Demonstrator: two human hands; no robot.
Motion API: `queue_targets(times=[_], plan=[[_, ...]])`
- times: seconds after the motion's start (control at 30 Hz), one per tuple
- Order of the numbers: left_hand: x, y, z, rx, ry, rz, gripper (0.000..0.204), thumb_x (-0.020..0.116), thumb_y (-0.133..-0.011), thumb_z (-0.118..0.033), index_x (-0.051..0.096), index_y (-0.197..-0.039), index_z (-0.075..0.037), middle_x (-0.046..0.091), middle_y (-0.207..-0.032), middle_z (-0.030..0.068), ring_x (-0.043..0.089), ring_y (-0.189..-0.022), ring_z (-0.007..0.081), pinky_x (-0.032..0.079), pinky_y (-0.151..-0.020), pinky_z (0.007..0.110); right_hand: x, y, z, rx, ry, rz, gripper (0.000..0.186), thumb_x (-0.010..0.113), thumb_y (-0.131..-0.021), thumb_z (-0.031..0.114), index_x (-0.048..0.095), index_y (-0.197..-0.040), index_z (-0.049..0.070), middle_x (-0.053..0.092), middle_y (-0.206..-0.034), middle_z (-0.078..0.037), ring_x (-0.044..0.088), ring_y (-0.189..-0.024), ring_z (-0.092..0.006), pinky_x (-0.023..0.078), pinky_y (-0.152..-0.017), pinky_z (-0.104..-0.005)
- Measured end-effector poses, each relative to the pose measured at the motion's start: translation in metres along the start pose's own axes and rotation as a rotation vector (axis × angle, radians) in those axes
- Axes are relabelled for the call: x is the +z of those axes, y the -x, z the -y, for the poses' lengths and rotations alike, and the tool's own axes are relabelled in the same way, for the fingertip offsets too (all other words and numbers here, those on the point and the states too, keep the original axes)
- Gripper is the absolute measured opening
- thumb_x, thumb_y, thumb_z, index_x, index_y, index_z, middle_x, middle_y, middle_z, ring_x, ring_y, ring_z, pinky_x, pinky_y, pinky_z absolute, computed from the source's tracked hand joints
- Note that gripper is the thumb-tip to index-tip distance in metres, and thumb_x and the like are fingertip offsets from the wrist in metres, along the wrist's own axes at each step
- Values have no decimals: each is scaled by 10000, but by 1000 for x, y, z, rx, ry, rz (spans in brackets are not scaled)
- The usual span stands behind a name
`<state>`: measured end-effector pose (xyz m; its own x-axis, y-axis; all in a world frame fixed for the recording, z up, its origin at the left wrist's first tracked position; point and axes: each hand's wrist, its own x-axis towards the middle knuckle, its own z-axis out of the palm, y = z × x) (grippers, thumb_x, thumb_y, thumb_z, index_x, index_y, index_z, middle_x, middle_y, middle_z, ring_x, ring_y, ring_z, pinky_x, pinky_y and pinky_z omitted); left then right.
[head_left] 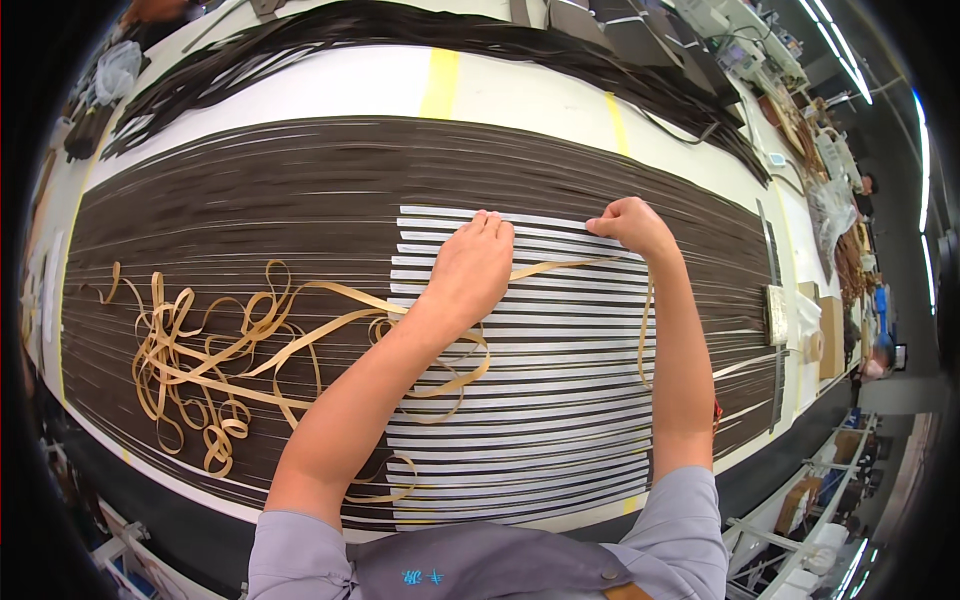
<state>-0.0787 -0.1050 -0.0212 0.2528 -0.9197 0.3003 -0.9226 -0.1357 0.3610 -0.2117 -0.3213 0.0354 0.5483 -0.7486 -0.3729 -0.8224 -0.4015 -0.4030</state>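
Observation:
My left hand (475, 265) lies flat across the upper white strips (520, 375), its fingers straight and close together. At the right end of the top white strip (550, 220), thumb and fingers of my right hand (635, 228) are pinched together on it. The white strips run side by side across long dark brown strips (250, 190). A narrow tan ribbon (350, 292) passes beneath my left hand and runs on toward my right forearm, where part of it hangs in a loop. Much of the ribbon lies in loose curls on the left.
A bundle of loose dark strips (330, 30) lies along the far side of the white table (360, 85), which bears yellow tape bands (440, 85). At the right edge sit a small block (776, 315) and cardboard boxes (830, 337). Machines (750, 45) stand farther back.

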Motion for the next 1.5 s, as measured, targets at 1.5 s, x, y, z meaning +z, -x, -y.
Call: queue_targets(times=[1.5], plan=[[35,-53,-55,232,86,49,269,573,-766,13,582,-1031,57,626,-1060,211,582,-1078,314,461,-939,398,15,-13,-6,-59,145,-99,320,800,-720,287,665,-690,-2,645,-722,-146,619,-691,-238,503,-670,-379]])
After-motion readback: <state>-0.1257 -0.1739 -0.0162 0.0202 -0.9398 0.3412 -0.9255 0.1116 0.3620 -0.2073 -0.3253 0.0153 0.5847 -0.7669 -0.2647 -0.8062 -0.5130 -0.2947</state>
